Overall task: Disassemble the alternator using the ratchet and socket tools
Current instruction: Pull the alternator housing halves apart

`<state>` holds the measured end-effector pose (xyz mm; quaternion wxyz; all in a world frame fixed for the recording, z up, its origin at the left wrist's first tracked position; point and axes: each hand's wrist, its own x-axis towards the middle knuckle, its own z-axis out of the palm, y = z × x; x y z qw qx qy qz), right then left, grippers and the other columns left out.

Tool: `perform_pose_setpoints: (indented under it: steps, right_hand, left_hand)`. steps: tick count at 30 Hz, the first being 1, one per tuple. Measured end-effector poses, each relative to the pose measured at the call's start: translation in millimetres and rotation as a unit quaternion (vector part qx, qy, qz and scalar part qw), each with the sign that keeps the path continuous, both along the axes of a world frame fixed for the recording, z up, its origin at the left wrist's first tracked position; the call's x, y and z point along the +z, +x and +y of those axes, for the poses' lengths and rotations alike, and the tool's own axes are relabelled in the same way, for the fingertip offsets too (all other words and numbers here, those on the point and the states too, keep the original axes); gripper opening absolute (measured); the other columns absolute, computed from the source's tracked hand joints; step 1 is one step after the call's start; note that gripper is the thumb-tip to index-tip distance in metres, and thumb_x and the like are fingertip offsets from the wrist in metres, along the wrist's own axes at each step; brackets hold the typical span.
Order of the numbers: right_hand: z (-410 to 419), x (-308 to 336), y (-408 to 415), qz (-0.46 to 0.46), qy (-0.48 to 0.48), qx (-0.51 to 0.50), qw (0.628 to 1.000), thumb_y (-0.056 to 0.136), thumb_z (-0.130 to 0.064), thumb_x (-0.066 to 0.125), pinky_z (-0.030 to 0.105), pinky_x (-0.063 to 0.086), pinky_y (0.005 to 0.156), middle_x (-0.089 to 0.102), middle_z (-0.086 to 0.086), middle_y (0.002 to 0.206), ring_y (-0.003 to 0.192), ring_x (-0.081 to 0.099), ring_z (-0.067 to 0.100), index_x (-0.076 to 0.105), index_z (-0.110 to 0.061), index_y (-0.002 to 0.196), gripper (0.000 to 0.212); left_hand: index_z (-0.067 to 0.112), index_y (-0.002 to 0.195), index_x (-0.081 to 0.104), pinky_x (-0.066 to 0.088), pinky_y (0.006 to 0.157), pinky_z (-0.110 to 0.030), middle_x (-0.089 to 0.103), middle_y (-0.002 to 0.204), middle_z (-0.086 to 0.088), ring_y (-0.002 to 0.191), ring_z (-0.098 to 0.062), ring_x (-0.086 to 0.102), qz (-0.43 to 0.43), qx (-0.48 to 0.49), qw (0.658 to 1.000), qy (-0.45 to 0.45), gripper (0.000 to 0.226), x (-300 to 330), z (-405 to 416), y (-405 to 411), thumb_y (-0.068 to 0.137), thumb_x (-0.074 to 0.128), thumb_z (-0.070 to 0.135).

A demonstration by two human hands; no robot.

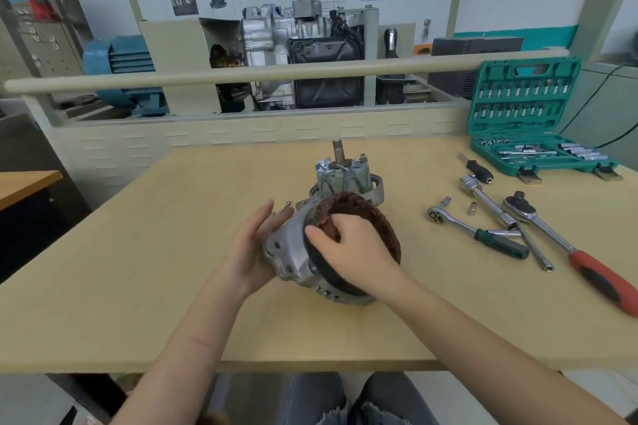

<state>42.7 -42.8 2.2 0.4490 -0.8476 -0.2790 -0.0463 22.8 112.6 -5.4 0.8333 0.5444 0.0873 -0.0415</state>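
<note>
A silver alternator rear housing (293, 252) with its copper-wound stator (359, 207) is tipped on its side at the middle of the wooden table (138, 269). My left hand (253, 248) lies flat with straight fingers against the housing's left side. My right hand (348, 241) curls over the stator's rim, fingers hooked into the copper windings. Behind them stands the rotor (345, 172), shaft up, in the front housing. To the right lie a green-handled ratchet (476, 231), a red-handled ratchet (566, 245) and an extension bar (507, 221).
An open green socket case (528, 128) stands at the table's back right. A small screwdriver handle (478, 171) and a loose socket (472, 209) lie near the ratchets. Small bolts (284, 206) rest left of the housing. A rail and an engine display stand behind the table.
</note>
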Motion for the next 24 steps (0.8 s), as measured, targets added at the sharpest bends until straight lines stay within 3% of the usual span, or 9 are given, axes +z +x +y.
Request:
perform_pose_setpoints:
  steps: [3, 6, 8, 10, 12, 14, 17, 19, 24]
  right_hand:
    - [8.3, -7.9, -15.3, -0.068, -0.046, 0.006, 0.997, 0.090, -0.038, 0.048, 0.030, 0.040, 0.056, 0.052, -0.001, 0.065, 0.059, 0.050, 0.015, 0.046, -0.015, 0.069, 0.031]
    - [26.0, -17.1, -27.3, -0.136, -0.163, 0.034, 0.977, 0.093, -0.042, 0.040, 0.031, 0.035, 0.055, 0.059, 0.007, 0.080, 0.072, 0.054, 0.023, 0.042, -0.014, 0.081, 0.031]
    - [31.3, -14.1, -26.6, -0.133, -0.194, 0.054, 0.970, 0.093, -0.047, 0.036, 0.032, 0.031, 0.051, 0.058, 0.007, 0.077, 0.068, 0.052, 0.024, 0.042, -0.013, 0.080, 0.036]
    - [22.8, -1.8, -15.8, -0.095, -0.130, 0.058, 0.985, 0.092, -0.048, 0.038, 0.035, 0.044, 0.063, 0.062, 0.004, 0.080, 0.076, 0.057, 0.022, 0.053, -0.015, 0.085, 0.037]
    - [4.6, 10.7, 9.4, -0.125, -0.118, 0.026, 0.985, 0.090, -0.043, 0.045, 0.038, 0.046, 0.088, 0.061, 0.003, 0.111, 0.105, 0.054, 0.019, 0.055, -0.019, 0.114, 0.035]
    - [-11.3, 25.8, 35.5, -0.136, -0.255, 0.019, 0.957, 0.087, -0.040, 0.052, 0.039, 0.038, 0.097, 0.045, 0.005, 0.133, 0.124, 0.039, 0.022, 0.039, -0.019, 0.133, 0.052]
    - [-7.7, 38.9, 56.0, -0.132, -0.407, 0.037, 0.903, 0.086, -0.036, 0.056, 0.034, 0.043, 0.073, 0.054, 0.008, 0.113, 0.107, 0.053, 0.027, 0.048, -0.013, 0.113, 0.036]
    - [-1.2, 43.9, 61.3, -0.222, -0.447, 0.048, 0.865, 0.087, -0.029, 0.054, 0.031, 0.038, 0.063, 0.059, 0.009, 0.103, 0.093, 0.057, 0.027, 0.051, -0.013, 0.112, 0.030]
    - [-2.6, 53.5, 61.8, -0.344, -0.469, 0.075, 0.810, 0.090, -0.022, 0.048, 0.026, 0.034, 0.050, 0.061, 0.007, 0.094, 0.069, 0.051, 0.022, 0.049, -0.012, 0.119, 0.031]
  left_hand:
    - [0.007, 0.086, 0.071, 0.052, 0.051, -0.023, 0.072, 0.075, -0.010, 0.063, -0.021, 0.069, 0.093, -0.060, 0.984, 0.141, 0.042, 19.7, 2.3, 21.6, 0.082, 0.054, 0.046]
    - [-0.003, 0.091, 0.063, 0.049, 0.047, -0.020, 0.070, 0.075, -0.013, 0.062, -0.020, 0.066, 0.115, -0.010, 0.952, 0.283, 0.043, 19.4, -0.4, 35.8, 0.084, 0.061, 0.040]
    - [0.000, 0.077, 0.061, 0.045, 0.040, -0.016, 0.064, 0.067, -0.010, 0.056, -0.017, 0.060, 0.101, 0.046, 0.956, 0.272, 0.029, 8.9, 0.4, 37.9, 0.087, 0.059, 0.027]
    - [0.005, 0.067, 0.060, 0.042, 0.037, -0.014, 0.063, 0.060, -0.007, 0.050, -0.018, 0.058, 0.091, 0.081, 0.966, 0.229, 0.026, -0.4, 2.1, 36.7, 0.089, 0.056, 0.018]
    - [0.005, 0.070, 0.063, 0.048, 0.046, -0.020, 0.066, 0.064, -0.008, 0.054, -0.019, 0.063, 0.084, 0.074, 0.972, 0.209, 0.022, -5.6, 0.9, 39.2, 0.088, 0.058, 0.017]
    - [0.004, 0.074, 0.064, 0.048, 0.054, -0.024, 0.065, 0.072, -0.011, 0.061, -0.019, 0.061, 0.085, 0.081, 0.960, 0.255, 0.019, -2.2, -2.3, 44.5, 0.086, 0.061, 0.018]
    - [-0.004, 0.092, 0.062, 0.041, 0.040, -0.014, 0.063, 0.070, -0.010, 0.055, -0.013, 0.058, 0.077, 0.076, 0.941, 0.319, 0.030, 8.1, -10.8, 56.6, 0.082, 0.066, 0.024]
    - [-0.005, 0.098, 0.058, 0.039, 0.035, -0.014, 0.066, 0.072, -0.013, 0.051, -0.013, 0.060, 0.083, 0.065, 0.942, 0.318, 0.044, 13.8, -15.2, 61.0, 0.077, 0.071, 0.031]
    - [0.003, 0.067, 0.062, 0.042, 0.037, -0.015, 0.066, 0.054, -0.007, 0.044, -0.013, 0.060, 0.035, 0.065, 0.946, 0.317, 0.032, 24.0, -13.7, 63.8, 0.074, 0.073, 0.032]
